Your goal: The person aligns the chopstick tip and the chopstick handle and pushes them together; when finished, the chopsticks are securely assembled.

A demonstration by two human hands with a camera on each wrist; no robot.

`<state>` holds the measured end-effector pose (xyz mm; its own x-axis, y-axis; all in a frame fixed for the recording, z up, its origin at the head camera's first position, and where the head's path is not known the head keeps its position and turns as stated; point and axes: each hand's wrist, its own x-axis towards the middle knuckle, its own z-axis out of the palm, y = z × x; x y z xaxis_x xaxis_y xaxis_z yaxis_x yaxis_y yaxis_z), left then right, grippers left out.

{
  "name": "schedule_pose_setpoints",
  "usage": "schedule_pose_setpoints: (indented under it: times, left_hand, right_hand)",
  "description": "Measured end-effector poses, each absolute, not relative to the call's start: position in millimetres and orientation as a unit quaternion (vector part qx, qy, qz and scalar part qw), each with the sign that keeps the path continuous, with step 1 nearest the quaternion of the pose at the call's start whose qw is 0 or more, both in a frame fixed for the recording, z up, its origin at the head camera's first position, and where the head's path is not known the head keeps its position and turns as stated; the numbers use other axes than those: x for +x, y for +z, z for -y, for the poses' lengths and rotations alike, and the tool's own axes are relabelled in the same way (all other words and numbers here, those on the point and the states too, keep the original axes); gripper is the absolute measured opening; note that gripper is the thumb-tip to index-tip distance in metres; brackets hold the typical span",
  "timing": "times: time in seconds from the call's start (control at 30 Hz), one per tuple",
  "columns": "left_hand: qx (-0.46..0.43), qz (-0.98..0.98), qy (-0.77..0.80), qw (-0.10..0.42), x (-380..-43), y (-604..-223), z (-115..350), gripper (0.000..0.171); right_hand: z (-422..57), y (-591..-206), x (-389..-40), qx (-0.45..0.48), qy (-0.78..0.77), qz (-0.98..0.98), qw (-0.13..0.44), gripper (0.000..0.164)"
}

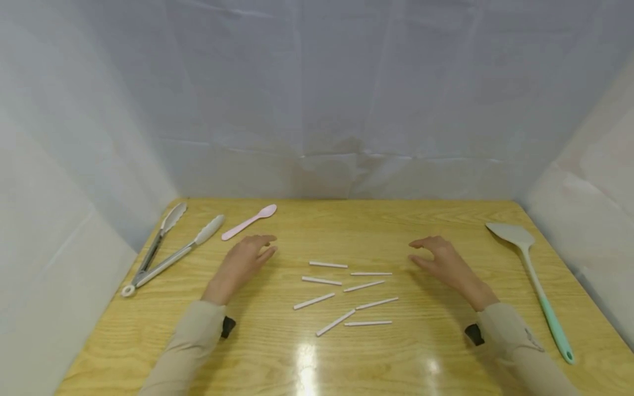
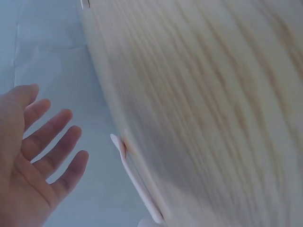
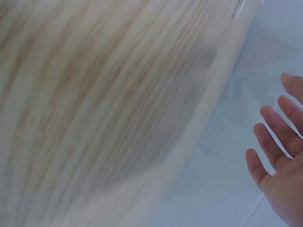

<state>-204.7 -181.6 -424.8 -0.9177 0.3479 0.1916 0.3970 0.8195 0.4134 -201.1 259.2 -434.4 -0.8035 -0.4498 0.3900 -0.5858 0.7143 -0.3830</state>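
My left hand (image 1: pixel 241 264) hovers over the table's left half, near the handle of a pink spoon (image 1: pixel 249 222). Its fingers are spread and loosely bent in the left wrist view, and nothing is in them. On the other side my right hand (image 1: pixel 446 263) is held over the table with relaxed, parted fingers, also holding nothing. Between the hands lie several thin white sticks (image 1: pixel 322 281) in two loose columns. Those in the right column, such as one slim white stick (image 1: pixel 364 286), narrow at one end. In the left wrist view the spoon (image 2: pixel 137 182) shows at the table's edge.
Metal tongs (image 1: pixel 165 265) with pale tips lie spread apart at the left. Along the right side rests a spatula (image 1: pixel 532 269) with a grey blade and green handle. White sheeting (image 1: pixel 327 99) stands behind the wooden table (image 1: pixel 247 357) and on both sides.
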Motion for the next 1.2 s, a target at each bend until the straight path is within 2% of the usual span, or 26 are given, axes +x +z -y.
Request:
schedule_pose_setpoints:
  times: [0.17,0.47,0.7,1.2]
  left_hand:
    - [-0.207,0.941,-0.264,0.039,-206,-428,177,0.031]
    - [-0.207,0.913,-0.351,-0.032,-208,-436,169,0.037]
    - [-0.214,0.897,-0.386,-0.037,-209,-441,160,0.034]
    - [-0.204,0.879,-0.426,-0.066,-215,-448,142,0.029]
  right_hand:
    - [-255,-436,-199,0.279,0.276,0.914,0.104,0.028]
    - [-246,-442,-200,0.265,0.302,0.914,0.048,0.026]
    - [-240,-445,-199,0.264,0.313,0.912,0.017,0.024]
    - [-228,-452,-201,0.294,0.300,0.908,-0.010,0.021]
